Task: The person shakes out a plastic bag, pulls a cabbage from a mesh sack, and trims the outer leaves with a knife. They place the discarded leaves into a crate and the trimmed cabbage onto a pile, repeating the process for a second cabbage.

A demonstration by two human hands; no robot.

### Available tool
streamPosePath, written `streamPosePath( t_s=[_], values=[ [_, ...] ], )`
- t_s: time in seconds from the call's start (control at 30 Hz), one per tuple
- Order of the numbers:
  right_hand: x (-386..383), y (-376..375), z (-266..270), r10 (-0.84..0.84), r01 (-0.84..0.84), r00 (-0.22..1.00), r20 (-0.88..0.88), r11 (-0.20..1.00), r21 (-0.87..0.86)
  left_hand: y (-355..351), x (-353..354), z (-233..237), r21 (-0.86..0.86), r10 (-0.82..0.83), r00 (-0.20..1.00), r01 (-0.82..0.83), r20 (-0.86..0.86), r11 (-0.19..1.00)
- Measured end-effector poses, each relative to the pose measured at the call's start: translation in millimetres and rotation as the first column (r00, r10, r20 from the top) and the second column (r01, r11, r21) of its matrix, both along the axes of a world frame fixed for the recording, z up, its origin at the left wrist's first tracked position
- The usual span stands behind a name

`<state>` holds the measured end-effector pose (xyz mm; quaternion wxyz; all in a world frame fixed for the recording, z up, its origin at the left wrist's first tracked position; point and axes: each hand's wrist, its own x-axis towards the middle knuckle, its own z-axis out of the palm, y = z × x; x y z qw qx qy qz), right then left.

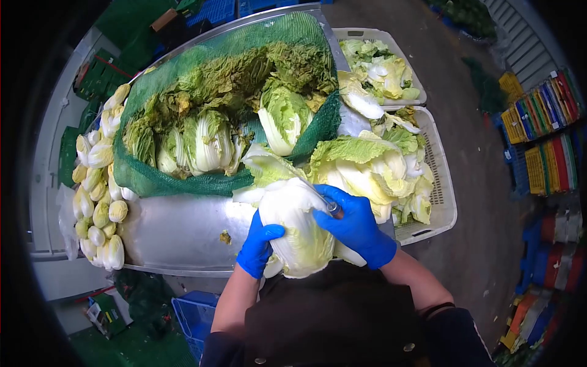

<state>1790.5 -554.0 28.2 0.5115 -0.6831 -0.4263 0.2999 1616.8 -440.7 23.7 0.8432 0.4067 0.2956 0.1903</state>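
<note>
My left hand, in a blue glove, grips the side of a pale napa cabbage held near my body, its thumb lying across the leaves. In my right hand, also gloved in blue, is a knife. The end of its handle shows between the fingers, and a thin blade seems to run along the upper side of the cabbage. A loosened outer leaf stands out from the top of the head. Right beside it lie big trimmed leaves.
A green mesh sack of untrimmed cabbages lies open on the metal table. Trimmed cabbages are piled at its left end. White crates of leaves stand on the right. A blue crate sits below.
</note>
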Motion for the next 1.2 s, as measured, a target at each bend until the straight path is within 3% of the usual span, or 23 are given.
streamPosePath(
  t_s=[0.07,0.1,0.13,0.17,0.2,0.23,0.27,0.33,0.4,0.43,0.47,0.5,0.53,0.6,0.67,0.73,0.8,0.87,0.93,1.0,1.2],
  values=[
    [16.8,-0.5,-4.7,-0.017,0.026,0.973,0.229,0.999,-0.037,-8.3,-3.1,-5.8,-0.018,-0.025,0.999,0.025,-0.029,1.0],
    [27.5,1.6,-20.1,-0.146,0.143,0.962,0.231,0.989,0.03,-11.4,-6.7,-11.7,-0.221,-0.079,0.986,0.111,0.146,0.969],
    [45.7,2.6,-7.1,-0.143,0.173,0.969,0.203,0.975,-0.138,-13.5,-9.9,-15.6,-0.392,-0.097,0.941,0.227,0.324,0.892],
    [60.0,-1.2,-11.7,-0.107,0.199,0.923,0.37,0.955,-0.221,-18.2,-9.4,-18.4,-0.422,-0.067,0.876,0.296,0.478,0.857],
    [67.0,0.1,-9.3,-0.046,0.232,0.85,0.524,0.927,-0.295,-19.5,-6.9,-16.8,-0.42,-0.057,0.874,0.288,0.482,0.861],
    [59.7,-1.4,-7.6,-0.114,0.24,0.834,0.54,0.956,-0.167,-19.2,-6.0,-12.6,-0.41,-0.008,0.904,0.202,0.427,0.889],
    [49.5,-4.1,-2.4,-0.115,0.236,0.832,0.543,0.959,-0.158,-16.7,-3.3,-6.5,-0.388,0.04,0.925,0.119,0.378,0.914],
    [18.7,-4.2,43.2,0.006,0.026,0.991,0.133,0.971,-0.237,-13.2,1.6,2.7,-0.405,0.076,0.93,0.082,0.359,0.911],
    [2.6,-5.1,57.6,0.081,-0.079,0.997,0.007,0.983,-0.163,-5.8,1.9,3.5,-0.303,0.135,0.973,-0.073,0.189,0.95],
    [-2.3,-3.9,60.0,0.067,-0.066,0.998,0.007,0.998,-0.014,-6.0,-6.4,10.5,-0.352,0.232,0.944,-0.14,0.235,0.925],
    [1.0,-2.2,62.8,0.067,-0.067,0.998,0.014,0.998,-0.008,-5.1,-5.5,14.0,-0.347,0.231,0.942,-0.138,0.243,0.928],
    [6.2,-1.1,65.8,0.098,-0.098,0.96,-0.261,0.995,0.015,-6.4,-6.3,18.2,-0.194,0.207,0.94,-0.157,0.273,0.968],
    [11.5,-0.1,68.4,0.131,-0.125,0.847,-0.515,0.991,0.046,-7.1,-3.3,23.5,-0.035,0.181,0.937,-0.179,0.3,0.983],
    [16.3,5.0,43.6,0.206,-0.195,0.811,-0.548,0.978,0.078,-8.8,-0.6,11.1,-0.06,0.257,0.929,-0.25,0.266,0.966],
    [10.4,10.3,27.6,0.182,-0.21,0.806,-0.564,0.978,0.015,-10.0,-3.1,-8.2,-0.23,0.194,0.979,-0.177,0.056,0.957],
    [6.6,10.1,29.6,0.17,-0.177,0.83,-0.53,0.983,0.039,-4.6,3.3,-10.3,-0.229,0.156,0.977,-0.121,0.144,0.966],
    [2.4,8.6,28.0,0.119,-0.124,0.979,-0.167,0.992,-0.022,-8.0,2.8,-4.2,-0.05,0.114,0.99,-0.11,0.083,0.993],
    [0.1,7.4,42.8,0.101,-0.103,0.992,-0.075,0.995,-0.018,-4.2,3.7,2.4,-0.044,0.123,0.99,-0.121,0.063,0.992],
    [0.0,12.4,54.1,0.084,-0.084,0.996,0.021,0.996,-0.005,0.5,1.4,0.1,0.189,0.127,0.992,-0.128,0.02,0.974],
    [-0.5,15.1,56.1,0.261,-0.228,0.952,0.16,0.953,-0.198,6.1,-7.2,-6.1,0.261,0.093,0.996,-0.092,0.006,0.961],
    [-11.5,19.0,44.0,0.348,-0.333,0.937,0.033,0.919,-0.211,17.8,-31.6,-13.0,0.339,0.002,0.996,0.028,-0.088,0.94]
  ],
)
